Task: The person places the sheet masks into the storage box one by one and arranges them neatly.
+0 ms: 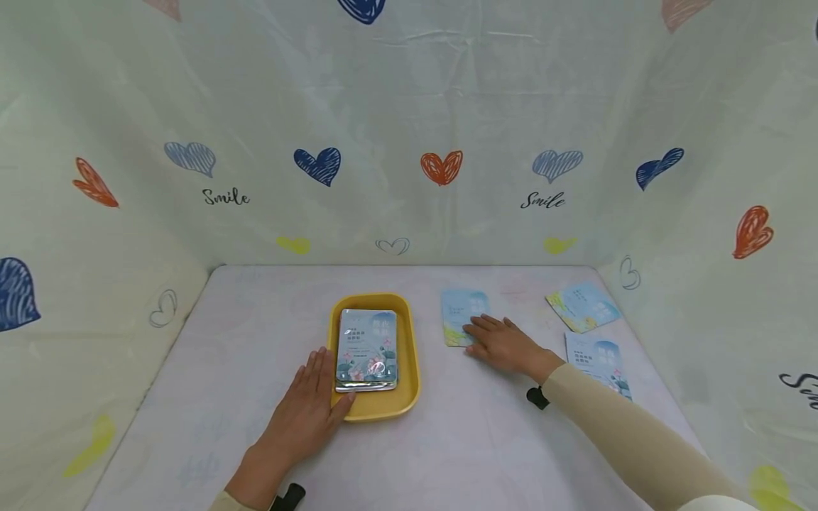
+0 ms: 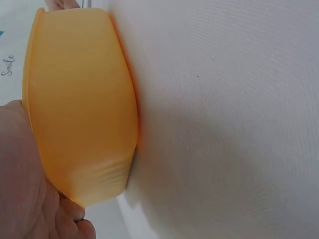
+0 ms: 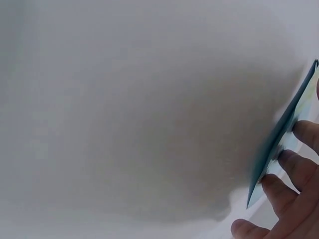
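Note:
In the head view, my left hand [image 1: 305,408] rests along the left rim of a yellow tray [image 1: 378,407], fingers straight and thumb near the front corner. The left wrist view shows this hand against the tray's outer wall [image 2: 82,99]. A silvery-blue flat packet with pink flowers [image 1: 367,348] lies inside the tray. To the right, my right hand [image 1: 505,345] touches a light blue and green packet [image 1: 456,312] with extended fingertips. In the right wrist view, several fingers [image 3: 294,169] press on this packet's face; its far side is hidden.
Two more packets lie at the table's right side: a blue-green one [image 1: 583,306] behind and a flowered one [image 1: 597,360], partly covered by the right sleeve [image 1: 613,419]. Heart-printed cloth [image 1: 409,106] stands around the back and sides of the white table [image 1: 473,447].

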A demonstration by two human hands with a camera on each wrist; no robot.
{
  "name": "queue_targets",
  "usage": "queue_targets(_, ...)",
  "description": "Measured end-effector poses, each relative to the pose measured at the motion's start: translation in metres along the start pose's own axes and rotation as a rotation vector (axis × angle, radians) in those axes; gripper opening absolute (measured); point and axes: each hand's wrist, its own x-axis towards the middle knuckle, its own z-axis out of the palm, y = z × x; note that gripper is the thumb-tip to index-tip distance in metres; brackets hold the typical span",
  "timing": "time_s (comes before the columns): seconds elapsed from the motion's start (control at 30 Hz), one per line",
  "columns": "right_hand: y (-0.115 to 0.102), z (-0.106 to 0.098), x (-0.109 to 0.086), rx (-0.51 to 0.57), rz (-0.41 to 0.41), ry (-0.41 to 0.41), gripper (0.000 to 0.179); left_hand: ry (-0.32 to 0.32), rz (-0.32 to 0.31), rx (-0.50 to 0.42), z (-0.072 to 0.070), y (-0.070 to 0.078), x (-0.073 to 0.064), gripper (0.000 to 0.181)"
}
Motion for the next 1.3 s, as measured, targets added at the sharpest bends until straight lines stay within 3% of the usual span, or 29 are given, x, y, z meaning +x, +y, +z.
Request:
queue_targets(0.23, 0.003, -0.007, -0.014, -0.003, -0.011, 0.019, 0.063, -0.017, 0.012, -0.005, -0.003, -0.002, 0.001, 0.088)
queue_targets(0.5, 0.034, -0.027, 0.015, -0.133, 0.088, 0.171, 0.076, -0.013, 0.002, -0.005, -0.004, -0.006, 0.002, 0.089)
queue_targets(0.87, 0.054, -0.021, 0.04, -0.087, 0.16, 0.074, 0.098, -0.042, -0.021, -0.006, -0.001, -0.002, 0.002, 0.09)
queue_targets(1.03, 0.058, -0.016, 0.043, -0.081, 0.149, 0.091, 0.097, -0.032, -0.015, -0.005, 0.002, -0.003, 0.003, 0.09)
queue_targets(1.3, 0.058, -0.017, 0.045, 0.019, 0.158, 0.119, 0.092, -0.018, -0.008, -0.006, 0.002, -0.004, 0.002, 0.09)
